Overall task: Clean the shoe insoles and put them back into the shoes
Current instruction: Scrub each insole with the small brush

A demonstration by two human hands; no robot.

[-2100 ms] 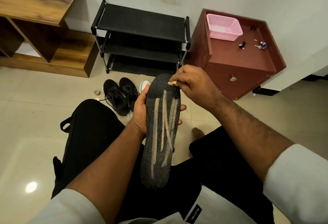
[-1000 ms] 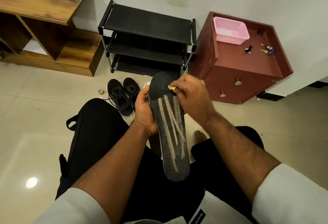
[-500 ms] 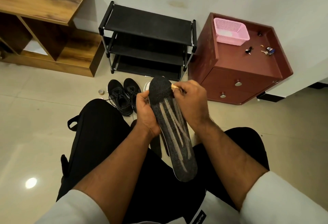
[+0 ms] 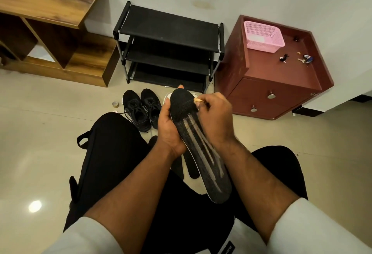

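A black insole (image 4: 203,153) with pale streaks down its length is held up between my knees. My left hand (image 4: 171,130) grips its left edge near the toe end, with fingertips showing above the tip. My right hand (image 4: 215,120) pinches a small pale object (image 4: 196,99) against the insole's toe end at the right edge. A pair of black shoes (image 4: 141,108) stands on the floor beyond my left knee. Other dark insoles (image 4: 191,168) lie on the floor under the one I hold, mostly hidden.
A black three-tier shoe rack (image 4: 169,46) stands against the wall. To its right is a dark red cabinet (image 4: 281,84) carrying a pink basket (image 4: 263,36) and keys. A wooden shelf unit (image 4: 50,28) sits at the left. A small round lid (image 4: 115,104) lies by the shoes.
The insole has tilted so its heel points to the lower right and sits lower. My right hand moved up to the toe end with the pale object.
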